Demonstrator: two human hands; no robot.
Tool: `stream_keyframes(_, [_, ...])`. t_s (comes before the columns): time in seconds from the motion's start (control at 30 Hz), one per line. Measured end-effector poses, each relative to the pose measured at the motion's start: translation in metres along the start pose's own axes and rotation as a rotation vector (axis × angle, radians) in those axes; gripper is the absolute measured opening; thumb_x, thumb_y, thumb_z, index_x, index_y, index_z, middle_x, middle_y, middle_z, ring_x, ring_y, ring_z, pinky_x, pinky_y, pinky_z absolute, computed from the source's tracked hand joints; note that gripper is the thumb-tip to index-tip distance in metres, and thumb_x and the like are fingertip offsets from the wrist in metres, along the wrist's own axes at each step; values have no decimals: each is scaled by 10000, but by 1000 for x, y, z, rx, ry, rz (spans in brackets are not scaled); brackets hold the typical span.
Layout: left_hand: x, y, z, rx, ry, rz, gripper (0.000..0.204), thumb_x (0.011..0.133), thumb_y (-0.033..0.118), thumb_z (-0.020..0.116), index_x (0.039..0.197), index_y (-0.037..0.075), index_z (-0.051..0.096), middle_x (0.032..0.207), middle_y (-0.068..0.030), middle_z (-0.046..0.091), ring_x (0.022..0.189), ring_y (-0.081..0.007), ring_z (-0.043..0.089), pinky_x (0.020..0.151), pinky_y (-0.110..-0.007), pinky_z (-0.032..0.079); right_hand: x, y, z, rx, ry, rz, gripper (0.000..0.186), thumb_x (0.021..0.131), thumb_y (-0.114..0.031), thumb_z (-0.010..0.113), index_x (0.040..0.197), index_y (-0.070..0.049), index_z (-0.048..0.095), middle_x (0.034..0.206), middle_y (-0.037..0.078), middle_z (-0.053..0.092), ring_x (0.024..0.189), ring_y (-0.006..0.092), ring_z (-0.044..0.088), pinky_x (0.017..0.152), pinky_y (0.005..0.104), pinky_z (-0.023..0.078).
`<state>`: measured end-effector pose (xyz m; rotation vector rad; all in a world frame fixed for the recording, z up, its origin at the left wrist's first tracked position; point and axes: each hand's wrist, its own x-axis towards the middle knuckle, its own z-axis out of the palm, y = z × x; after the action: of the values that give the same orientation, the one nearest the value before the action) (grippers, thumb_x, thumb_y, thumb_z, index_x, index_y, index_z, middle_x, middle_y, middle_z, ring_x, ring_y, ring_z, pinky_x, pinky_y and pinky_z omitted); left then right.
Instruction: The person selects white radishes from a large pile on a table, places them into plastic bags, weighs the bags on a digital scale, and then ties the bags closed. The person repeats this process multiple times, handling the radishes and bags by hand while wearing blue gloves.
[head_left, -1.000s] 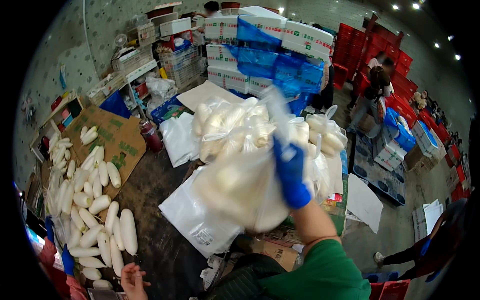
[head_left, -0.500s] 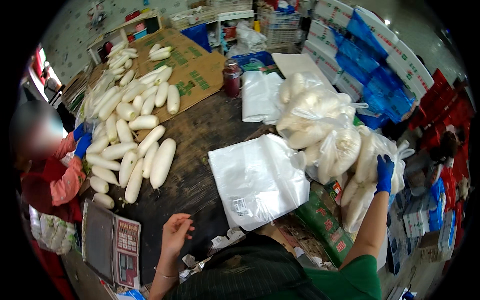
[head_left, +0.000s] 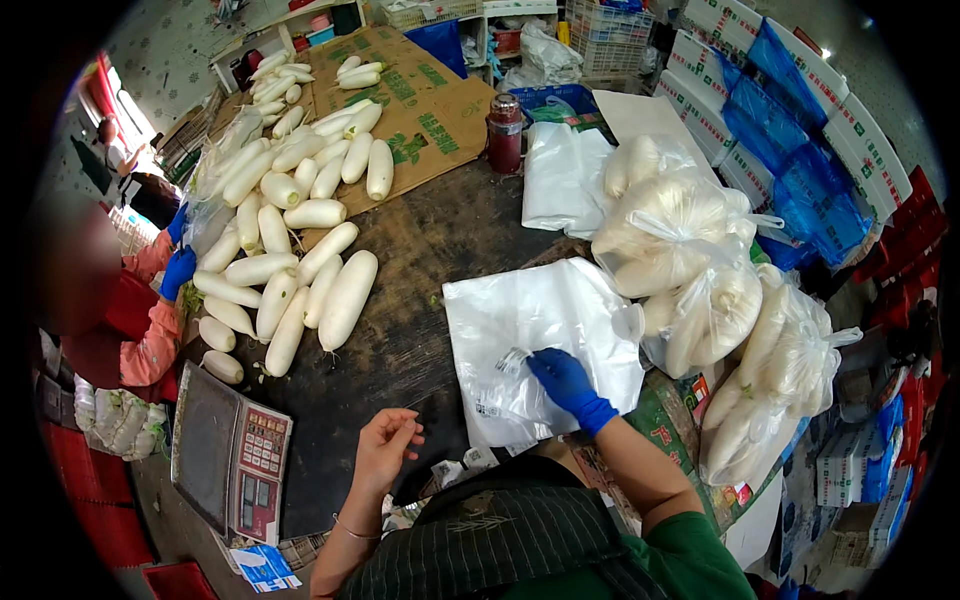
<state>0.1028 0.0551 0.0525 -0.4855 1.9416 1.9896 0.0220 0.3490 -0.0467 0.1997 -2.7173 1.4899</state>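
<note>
My right hand [head_left: 568,383], in a blue glove, is over a stack of clear plastic bags [head_left: 500,310] lying flat on the dark table. Its fingers are closed on the top plastic bag, whose printed label [head_left: 512,360] is blurred and raised beside the fingertips. My bare left hand [head_left: 388,445] hovers at the table's near edge, left of the bags, fingers loosely bent and holding nothing. To the right of the stack, tied clear bags of white radishes [head_left: 765,375] rest against other filled bags [head_left: 670,235].
Loose white radishes [head_left: 345,300] pile up on the left, partly over flattened cardboard [head_left: 430,120]. A scale [head_left: 230,455] stands at the near left. Across the table, a person in blue gloves [head_left: 178,272] handles plastic by the radishes. A dark red flask [head_left: 505,135] stands at the back.
My right hand has left the tied radish bag at the right and come over to the flat plastic bags, lifting part of the top one. The view has shifted slightly.
</note>
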Motion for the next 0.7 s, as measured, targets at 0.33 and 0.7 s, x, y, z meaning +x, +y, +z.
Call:
stream_keyframes(0.33, [94,-29,120,-180,-68,-31,247,867,206,568,981,-11,596,737,-28,578,557,-99,511,483,-243,422,8,-48,-31,-322,-45,-513,265,786,-197,633,1023,-78,613,1024,121,592,940,282,547,836,353,419])
stream_keyframes(0.7, [4,1,-91,-611,356,134,300,883,266,505,1024,14,584,930,-75,615,812,-161,591,732,-270,474,34,-36,-1,818,-432,446,405,873,-380,522,1083,-41,589,934,49,631,840,130,575,759,258,439])
